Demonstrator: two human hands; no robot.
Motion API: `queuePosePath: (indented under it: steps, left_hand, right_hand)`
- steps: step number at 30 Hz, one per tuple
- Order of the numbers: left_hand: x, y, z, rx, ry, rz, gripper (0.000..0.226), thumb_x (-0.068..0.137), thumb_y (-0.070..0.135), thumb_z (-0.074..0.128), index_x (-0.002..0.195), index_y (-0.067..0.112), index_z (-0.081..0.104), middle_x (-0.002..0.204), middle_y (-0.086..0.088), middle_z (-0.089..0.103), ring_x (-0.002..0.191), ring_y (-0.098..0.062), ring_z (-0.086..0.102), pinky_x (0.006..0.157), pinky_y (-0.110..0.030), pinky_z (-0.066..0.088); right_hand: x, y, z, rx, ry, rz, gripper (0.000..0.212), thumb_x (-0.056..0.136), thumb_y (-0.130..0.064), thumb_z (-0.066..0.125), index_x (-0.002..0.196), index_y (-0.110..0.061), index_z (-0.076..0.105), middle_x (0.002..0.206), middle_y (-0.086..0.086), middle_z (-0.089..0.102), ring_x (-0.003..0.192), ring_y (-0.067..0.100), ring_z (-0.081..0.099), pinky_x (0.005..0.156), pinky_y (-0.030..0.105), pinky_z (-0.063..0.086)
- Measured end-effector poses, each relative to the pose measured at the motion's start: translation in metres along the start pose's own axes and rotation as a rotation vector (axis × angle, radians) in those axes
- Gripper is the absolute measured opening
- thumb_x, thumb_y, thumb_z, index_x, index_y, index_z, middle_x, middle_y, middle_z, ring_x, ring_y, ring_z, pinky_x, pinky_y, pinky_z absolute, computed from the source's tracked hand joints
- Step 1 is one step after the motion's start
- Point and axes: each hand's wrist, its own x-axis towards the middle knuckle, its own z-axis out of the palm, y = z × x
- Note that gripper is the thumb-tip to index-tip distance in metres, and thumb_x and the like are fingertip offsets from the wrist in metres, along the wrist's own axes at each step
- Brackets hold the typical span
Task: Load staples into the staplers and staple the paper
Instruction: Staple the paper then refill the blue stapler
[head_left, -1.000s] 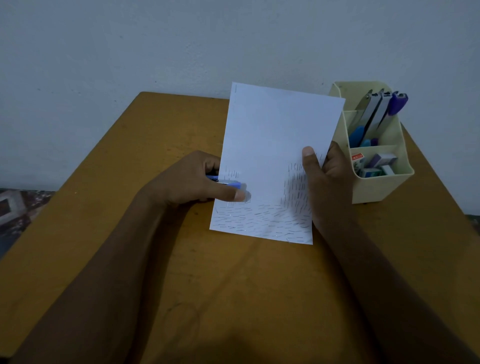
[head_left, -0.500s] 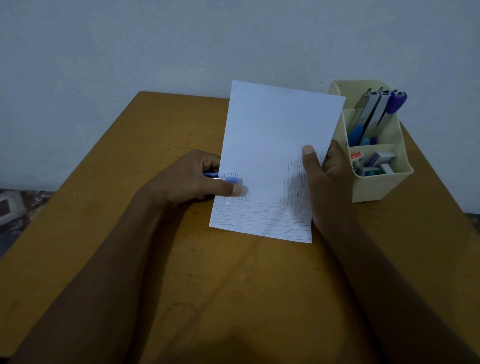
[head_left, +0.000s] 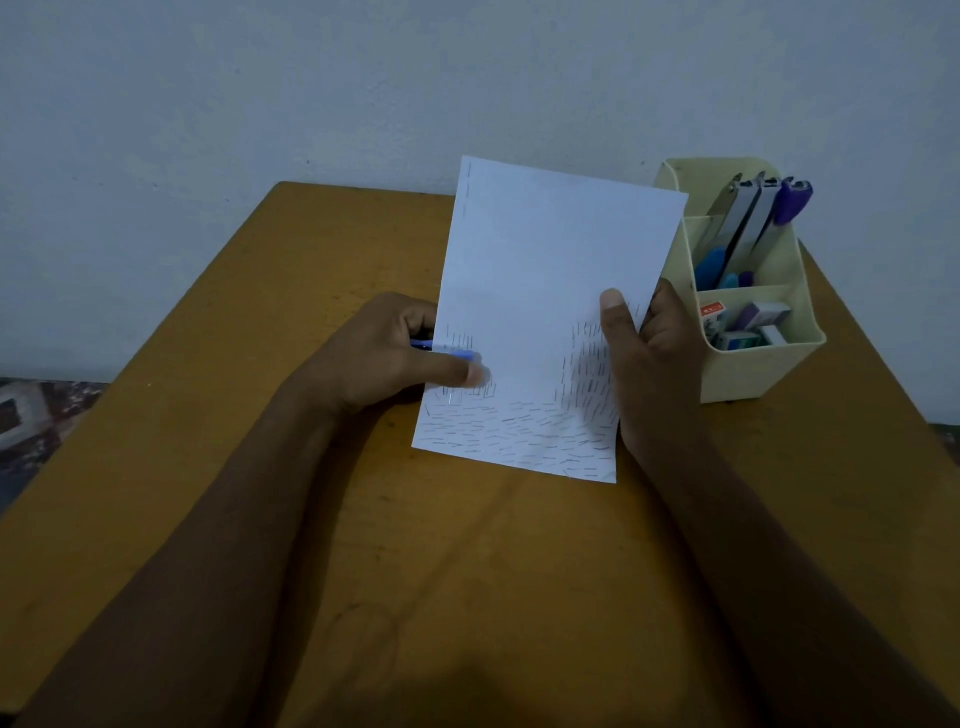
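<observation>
We saw a brown counter (head_left: 260, 467) against a pale wall (head_left: 311, 78), a cream organizer (head_left: 748, 369) at right; our left hand (head_left: 379, 358) gripped a blue stapler (head_left: 447, 353) on the paper (head_left: 540, 291), which our right hand (head_left: 649, 353) pinched.

Wall (head_left: 311, 78): plain, pale grey-white, faintly mottled; the whole upper part of the view is filled by it.
Table (head_left: 208, 415): ochre-brown wood, scuffed and marked; its far edge is set against the wall.
Floor (head_left: 36, 415): a patterned patch is seen at the far left, beside the table.
Light: dim and even; soft shadows are cast on the table.
</observation>
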Motion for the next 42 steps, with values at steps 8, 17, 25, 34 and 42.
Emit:
queuePosePath:
  steps: [8, 17, 25, 34, 42]
  left_hand:
    - [0.001, 0.0, -0.001, 0.104, 0.002, -0.012, 0.018, 0.077, 0.023, 0.076, 0.092, 0.013, 0.073, 0.089, 0.007, 0.076, 0.066, -0.007, 0.069, 0.053, -0.016, 0.048]
    - [0.0, -0.006, -0.016, -0.004, 0.177, -0.006, 0.033, 0.079, 0.039, 0.068, 0.075, 0.006, 0.067, 0.058, 0.0, 0.052, 0.052, -0.011, 0.045, 0.052, -0.019, 0.039]
    - [0.003, -0.009, -0.017, -0.116, 0.455, 0.024, 0.031, 0.087, 0.042, 0.063, 0.084, 0.013, 0.071, 0.06, -0.001, 0.049, 0.054, -0.01, 0.042, 0.049, -0.021, 0.039]
    - [0.008, -0.006, -0.014, -0.045, 0.608, 0.096, 0.033, 0.074, 0.027, 0.081, 0.095, 0.008, 0.063, 0.079, -0.005, 0.061, 0.061, -0.012, 0.054, 0.053, -0.022, 0.048]
    - [0.01, 0.01, 0.006, 0.074, 0.41, 0.145, 0.044, 0.072, 0.017, 0.081, 0.115, 0.016, 0.069, 0.112, 0.002, 0.067, 0.091, -0.004, 0.063, 0.079, -0.019, 0.054]
  right_hand:
    - [0.001, 0.0, -0.001, -0.001, 0.005, 0.004, 0.015, 0.096, -0.021, 0.05, 0.111, -0.02, 0.054, 0.108, -0.01, 0.062, 0.098, -0.004, 0.059, 0.083, 0.006, 0.047]
    - [0.002, 0.003, 0.0, -0.083, -0.006, 0.02, 0.023, 0.097, -0.025, 0.049, 0.117, -0.016, 0.055, 0.11, -0.012, 0.06, 0.098, 0.001, 0.057, 0.078, 0.003, 0.045]
    - [0.0, 0.003, -0.001, -0.279, -0.313, 0.008, 0.011, 0.096, -0.026, 0.05, 0.105, -0.024, 0.056, 0.09, -0.021, 0.058, 0.075, -0.01, 0.055, 0.059, 0.0, 0.041]
    - [-0.013, 0.002, 0.004, -0.681, -0.513, -0.285, 0.038, 0.088, -0.041, 0.06, 0.114, -0.014, 0.062, 0.11, -0.002, 0.069, 0.067, -0.002, 0.051, 0.063, 0.004, 0.03]
    - [-0.004, -0.007, -0.004, -0.843, -0.558, -0.253, 0.04, 0.091, -0.037, 0.055, 0.122, -0.012, 0.06, 0.105, 0.008, 0.065, 0.079, 0.008, 0.045, 0.064, 0.015, 0.029]
